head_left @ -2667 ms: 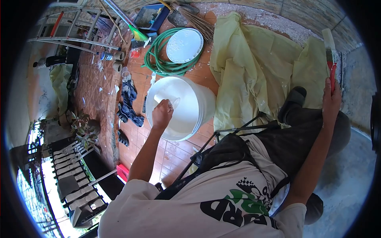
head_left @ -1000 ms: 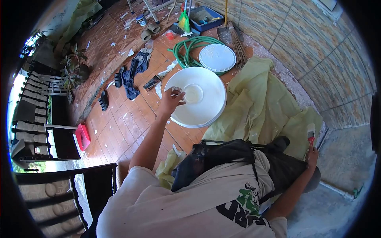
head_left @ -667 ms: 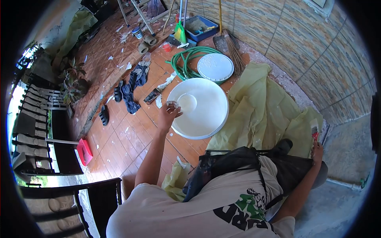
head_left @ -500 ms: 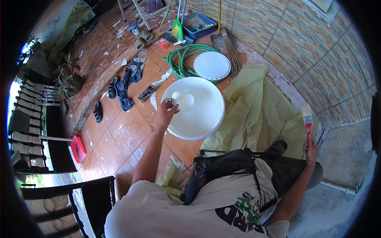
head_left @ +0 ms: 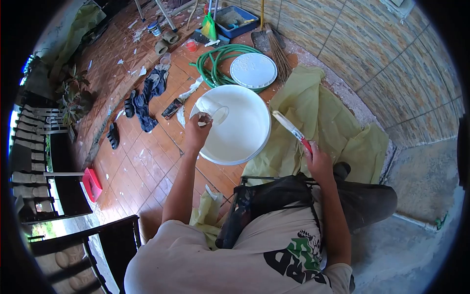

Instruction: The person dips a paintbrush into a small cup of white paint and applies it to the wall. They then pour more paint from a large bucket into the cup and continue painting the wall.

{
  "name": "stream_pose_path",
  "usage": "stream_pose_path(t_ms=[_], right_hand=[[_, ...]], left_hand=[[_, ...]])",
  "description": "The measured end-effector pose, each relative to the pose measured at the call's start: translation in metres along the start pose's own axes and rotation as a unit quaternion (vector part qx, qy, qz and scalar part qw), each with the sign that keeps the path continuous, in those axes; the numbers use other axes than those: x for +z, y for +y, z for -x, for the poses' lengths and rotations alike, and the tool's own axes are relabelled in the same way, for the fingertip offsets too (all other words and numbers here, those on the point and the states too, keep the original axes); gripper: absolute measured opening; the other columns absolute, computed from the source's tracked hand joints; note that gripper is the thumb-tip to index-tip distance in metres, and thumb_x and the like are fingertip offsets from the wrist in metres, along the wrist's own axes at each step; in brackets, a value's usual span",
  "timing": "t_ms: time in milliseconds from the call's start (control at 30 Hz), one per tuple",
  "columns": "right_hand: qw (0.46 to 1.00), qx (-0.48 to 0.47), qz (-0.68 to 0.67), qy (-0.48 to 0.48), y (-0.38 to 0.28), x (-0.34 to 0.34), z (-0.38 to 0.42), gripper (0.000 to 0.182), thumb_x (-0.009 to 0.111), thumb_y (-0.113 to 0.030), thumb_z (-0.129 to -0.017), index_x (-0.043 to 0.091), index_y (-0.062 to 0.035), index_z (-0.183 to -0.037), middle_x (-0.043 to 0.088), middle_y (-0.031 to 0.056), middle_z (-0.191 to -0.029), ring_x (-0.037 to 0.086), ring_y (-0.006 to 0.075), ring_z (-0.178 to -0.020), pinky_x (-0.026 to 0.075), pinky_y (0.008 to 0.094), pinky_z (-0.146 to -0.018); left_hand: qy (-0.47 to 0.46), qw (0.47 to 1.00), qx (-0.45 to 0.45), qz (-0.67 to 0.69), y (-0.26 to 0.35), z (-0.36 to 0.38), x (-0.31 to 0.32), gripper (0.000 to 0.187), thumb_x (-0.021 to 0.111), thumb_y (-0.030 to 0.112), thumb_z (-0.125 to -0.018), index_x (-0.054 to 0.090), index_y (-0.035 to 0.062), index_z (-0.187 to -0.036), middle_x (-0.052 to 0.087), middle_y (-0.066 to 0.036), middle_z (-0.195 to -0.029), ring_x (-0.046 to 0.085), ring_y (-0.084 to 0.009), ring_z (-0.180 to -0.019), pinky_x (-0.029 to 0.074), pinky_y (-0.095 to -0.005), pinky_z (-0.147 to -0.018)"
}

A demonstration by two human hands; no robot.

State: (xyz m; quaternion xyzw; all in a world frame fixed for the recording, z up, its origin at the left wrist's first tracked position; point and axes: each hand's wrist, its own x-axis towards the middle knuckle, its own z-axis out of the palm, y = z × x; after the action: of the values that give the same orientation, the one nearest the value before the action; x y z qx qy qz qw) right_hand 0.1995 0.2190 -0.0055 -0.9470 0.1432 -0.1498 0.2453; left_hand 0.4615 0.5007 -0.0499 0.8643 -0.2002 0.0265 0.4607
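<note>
Left hand [head_left: 197, 133] closed around a small cup [head_left: 211, 110], tipped over the big white bucket [head_left: 234, 125] on the tiled floor [head_left: 147, 161]. Round white lid [head_left: 253, 70] and green hose [head_left: 215, 66] just behind. Right hand [head_left: 318, 161] gripping a red-handled brush [head_left: 293, 130], bristles pointing toward the bucket, above the yellow sheet [head_left: 323, 122].

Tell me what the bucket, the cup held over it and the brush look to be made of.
Bucket: likely plastic, smooth white wall, thin rolled rim. Cup in the left hand: seemingly translucent plastic, clouded with white paint. Brush in the right hand: glossy red handle, plastic or lacquered wood, cannot tell which; pale bristles, paint-coated.
</note>
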Motion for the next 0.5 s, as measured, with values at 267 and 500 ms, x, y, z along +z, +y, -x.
stream_pose_path(t_ms=[267, 500], right_hand=[[0.99, 0.128, -0.019, 0.053, 0.048, 0.006, 0.002, 0.024, 0.047, -0.023, -0.093, 0.051, -0.0019, -0.105, 0.059, 0.023, -0.084, 0.057, 0.0418, -0.078, 0.044, 0.0473, -0.065], [0.99, 0.118, -0.025, 0.072, 0.052, 0.007, 0.006, 0.026, 0.046, -0.025, -0.094, 0.051, -0.0022, -0.105, 0.059, 0.0235, -0.083, 0.057, 0.0417, -0.077, 0.044, 0.0463, -0.064]], left_hand=[[-0.109, 0.986, 0.112, -0.066, -0.002, -0.016, 0.033, 0.016, 0.066, 0.001, -0.068, 0.058, 0.0011, -0.082, 0.062, -0.011, -0.081, 0.063, -0.0271, -0.073, 0.051, -0.0356, -0.066], [-0.162, 0.934, 0.213, -0.239, -0.005, -0.023, 0.062, 0.017, 0.064, 0.005, -0.07, 0.055, 0.0069, -0.084, 0.059, -0.008, -0.082, 0.061, -0.0264, -0.083, 0.052, -0.0391, -0.066]])
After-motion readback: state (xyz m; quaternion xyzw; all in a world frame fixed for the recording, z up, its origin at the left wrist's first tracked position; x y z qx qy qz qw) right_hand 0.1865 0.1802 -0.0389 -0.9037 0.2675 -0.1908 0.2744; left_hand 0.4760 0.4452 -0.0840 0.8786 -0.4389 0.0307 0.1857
